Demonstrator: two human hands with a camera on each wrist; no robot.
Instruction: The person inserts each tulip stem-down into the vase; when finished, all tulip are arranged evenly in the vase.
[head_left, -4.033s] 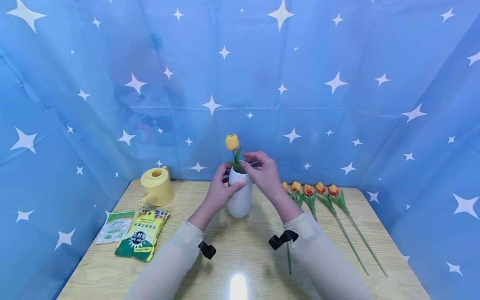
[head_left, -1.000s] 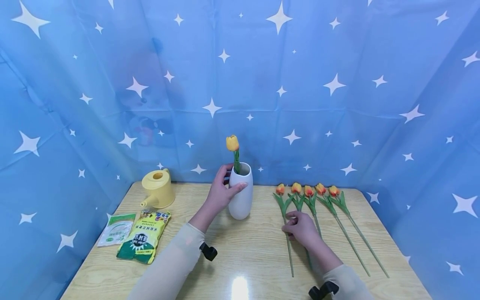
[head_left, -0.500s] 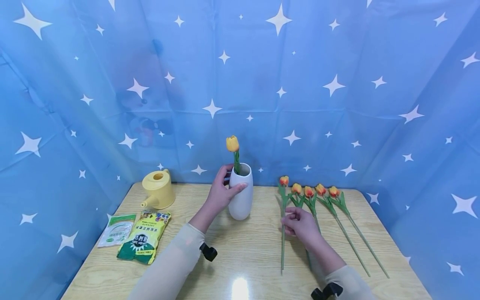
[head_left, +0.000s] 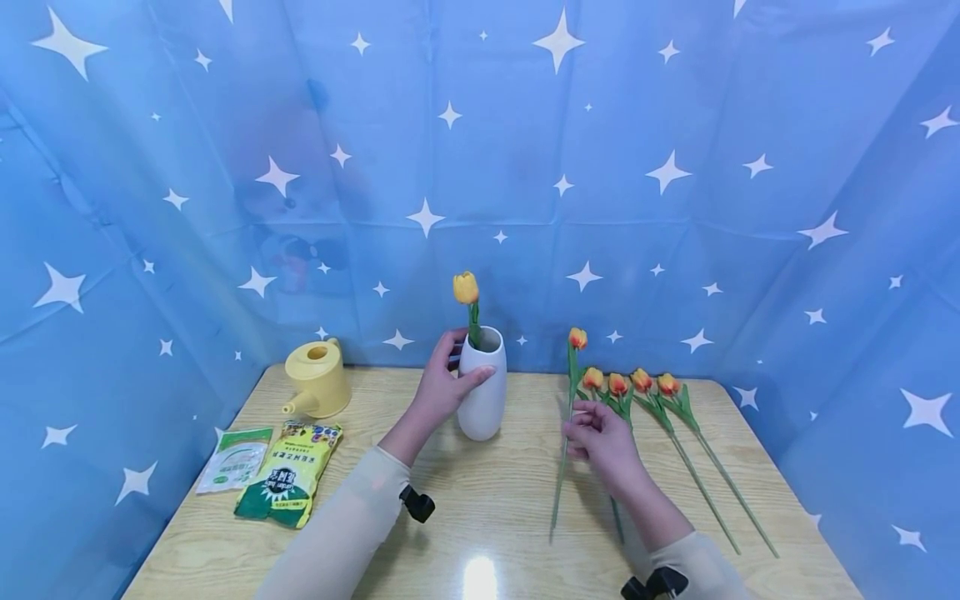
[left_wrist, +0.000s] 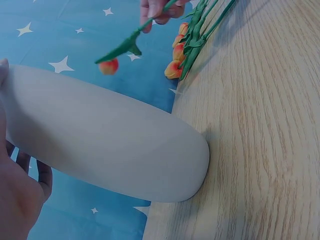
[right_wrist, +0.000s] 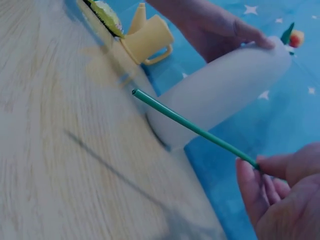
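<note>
A white vase (head_left: 482,400) stands upright on the table with a yellow tulip (head_left: 466,288) in its mouth. My left hand (head_left: 442,383) grips the vase near its top, thumb across the front and fingers behind. To the right, my right hand (head_left: 606,442) pinches the green stem of an orange-red tulip (head_left: 577,338) between thumb and fingers. That tulip is raised off the table, bloom pointing away and stem end toward me. In the right wrist view the bare lower stem (right_wrist: 195,128) sticks out from the fingers, its shadow falling on the wood.
Several more orange tulips (head_left: 668,384) lie side by side at the table's right, partly beneath my right hand. At the left are a yellow watering can (head_left: 318,379), a yellow-green bag (head_left: 288,475) and a white-green packet (head_left: 235,460). A blue starry curtain (head_left: 510,167) hangs behind.
My right hand has left the vase mouth, gone right to the tulips and picked up the leftmost one, whose stem now tilts above the table. My left hand has stayed on the vase.
</note>
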